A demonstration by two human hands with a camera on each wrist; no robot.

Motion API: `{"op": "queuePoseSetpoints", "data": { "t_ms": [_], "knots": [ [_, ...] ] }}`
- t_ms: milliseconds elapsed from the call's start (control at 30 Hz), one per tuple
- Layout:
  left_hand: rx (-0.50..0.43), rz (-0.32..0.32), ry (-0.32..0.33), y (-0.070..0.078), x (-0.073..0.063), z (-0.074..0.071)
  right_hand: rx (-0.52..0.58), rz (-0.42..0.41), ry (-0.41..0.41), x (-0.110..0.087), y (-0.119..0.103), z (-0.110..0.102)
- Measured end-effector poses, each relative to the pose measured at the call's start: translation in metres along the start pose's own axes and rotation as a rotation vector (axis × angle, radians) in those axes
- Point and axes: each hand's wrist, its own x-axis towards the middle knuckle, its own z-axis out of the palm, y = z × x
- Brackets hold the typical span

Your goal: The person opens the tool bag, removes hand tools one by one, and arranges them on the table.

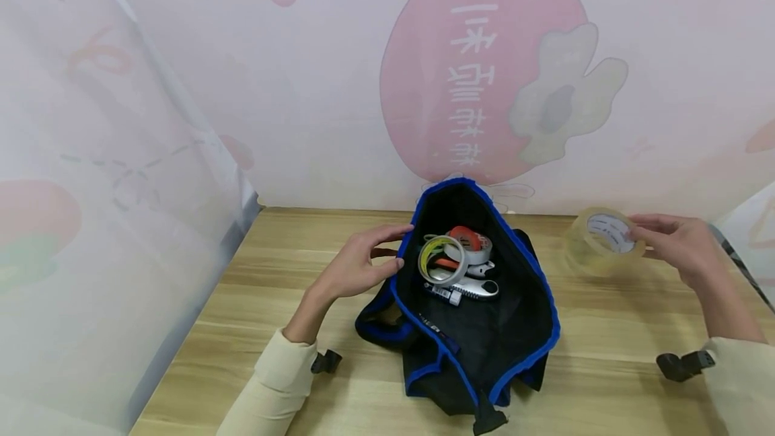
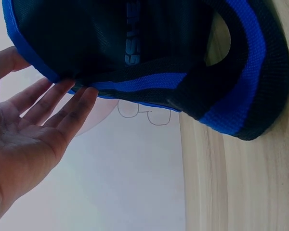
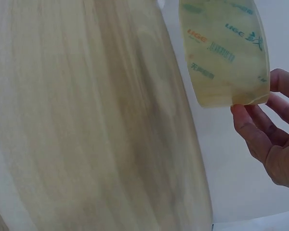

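Note:
A black tool bag [image 1: 484,335] with blue trim stands on the table, its mouth facing up. My left hand [image 1: 357,261] is at the bag's left rim, fingers fairly straight; its fingertips [image 2: 89,94] touch the blue edge in the left wrist view. Off to the right, my right hand [image 1: 681,244] pinches the edge of a large clear packing tape roll [image 1: 596,254], printed with coloured lettering in the right wrist view. Inside the bag lie a white-and-yellow tape roll [image 1: 426,261], a red-centred tape roll [image 1: 478,251] and a silver utility knife [image 1: 478,288].
A small white tube-like item [image 1: 445,295] lies by the knife in the bag. The wood-grain table [image 1: 260,315] meets a printed cloth backdrop [image 1: 327,120] at the back. A blue-striped strap [image 2: 238,110] loops from the bag's side. Black clips hang at both cuffs.

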Motion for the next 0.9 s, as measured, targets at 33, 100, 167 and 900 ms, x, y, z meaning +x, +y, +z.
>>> {"op": "queuePoseSetpoints", "data": {
  "t_ms": [33,100,167,900],
  "knots": [
    [0.0,0.001,0.001,0.0,0.0,0.0,0.012,-0.005,-0.002,0.001,0.002,0.0],
    [0.001,0.003,0.003,0.001,0.0,0.0,0.039,-0.021,-0.006,0.003,0.008,0.0],
    [0.004,0.004,0.004,0.001,0.0,0.0,0.068,-0.044,-0.011,0.005,0.013,0.0],
    [0.005,-0.006,-0.007,0.003,0.0,0.001,0.099,0.026,-0.068,0.005,0.029,0.007]
  ]
}}
